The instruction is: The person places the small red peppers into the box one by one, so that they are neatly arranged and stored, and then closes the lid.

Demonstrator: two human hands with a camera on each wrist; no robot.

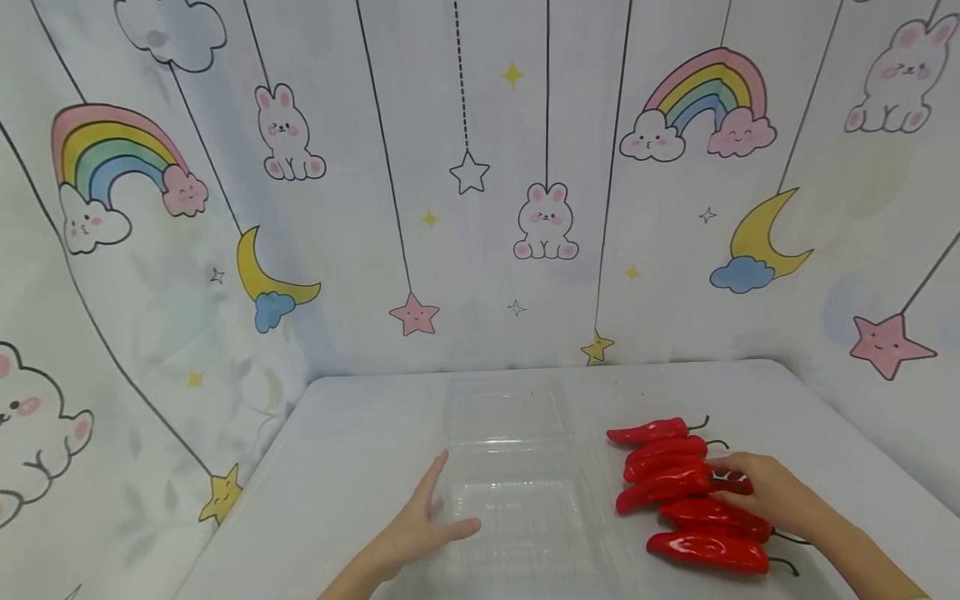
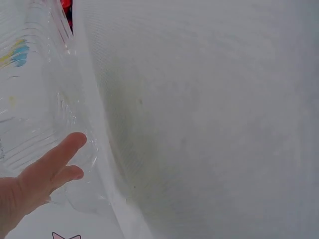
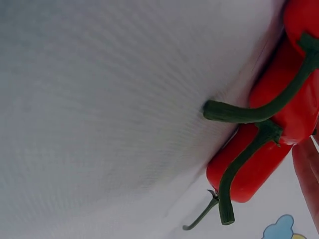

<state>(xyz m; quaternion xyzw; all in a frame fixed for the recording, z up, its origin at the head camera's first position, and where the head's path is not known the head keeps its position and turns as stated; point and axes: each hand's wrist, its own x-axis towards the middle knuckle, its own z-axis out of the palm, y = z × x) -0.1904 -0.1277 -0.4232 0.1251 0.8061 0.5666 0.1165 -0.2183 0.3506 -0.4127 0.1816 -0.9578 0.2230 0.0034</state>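
Observation:
Several glossy red chili peppers with green stems lie in a column on the right of the table; some also show in the right wrist view. My right hand reaches in from their stem side, thumb and fingers around the stem end of the middle pepper. At the right wrist view's edge, only part of a finger shows. A clear plastic container with its lid folded back stands mid-table. By its left side, my left hand spreads thumb and fingers, holding nothing.
The white-covered table runs back to a wall cloth printed with rabbits, stars, moons and rainbows. Its far edge meets the cloth behind the lid. The peppers lie just right of the container.

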